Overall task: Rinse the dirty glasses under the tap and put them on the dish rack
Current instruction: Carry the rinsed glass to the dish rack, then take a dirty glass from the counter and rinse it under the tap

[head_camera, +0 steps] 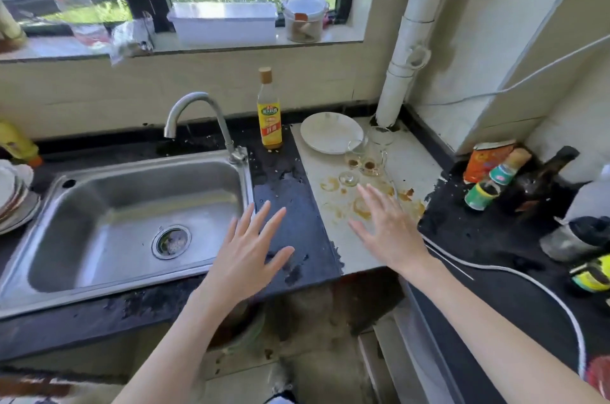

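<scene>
— Where are the glasses, and what are your hands doing?

— My left hand (249, 248) is spread flat, fingers straight, above the wet black counter just right of the stainless steel sink (82, 205); it grasps nothing. My right hand (386, 225) is likewise released and splayed, above the pale stone slab (412, 172) with its brown ring stains. The dirty clear glasses (359, 162) stand clustered farther back on that slab, apart from my fingertips: two small ones with brown dregs, a small tumbler (348, 178) nearest me, and a taller handled glass behind (I count four, though the clear walls blur together).

— Why there?

— I'd guess they were parked beside the white round plate (331, 132) as a pile of used things awaiting washing, off to the side of the basin. The curved chrome tap (194, 113) looks dry; nothing is rinsed yet.

— And the rack?

— I can't make one out. Stacked plates (13, 199) sit at the left edge, so it may be that way.

— Next?

— Probably my right hand takes the nearest tumbler, being closest.
</scene>
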